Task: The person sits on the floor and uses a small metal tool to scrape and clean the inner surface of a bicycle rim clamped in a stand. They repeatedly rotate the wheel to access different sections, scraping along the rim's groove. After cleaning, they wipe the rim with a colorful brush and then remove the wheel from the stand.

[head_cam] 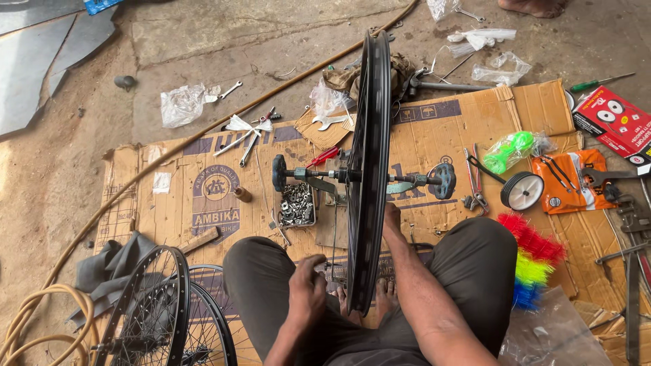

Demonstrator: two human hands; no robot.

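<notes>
1. Head view: the black wheel rim (369, 169) stands upright on edge at the centre, between the person's knees, its axle (366, 177) crosswise.
2. The left hand (306, 290), at 7 o'clock from the hub, is closed on a small metal part I cannot make out.
3. The right hand (391, 218) touches the rim's far side; its grip is hidden.
4. The rim looks stiff and light, with thin spokes; hold it best at the rim edge.

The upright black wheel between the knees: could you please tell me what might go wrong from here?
The black wheel stands edge-on in its stand, steadied by the right hand; it might tip if released. The left hand works close to the rim and spokes, where fingers could be pinched if the wheel turns. The open tray of small metal parts sits near the left knee and could be knocked over.
</notes>
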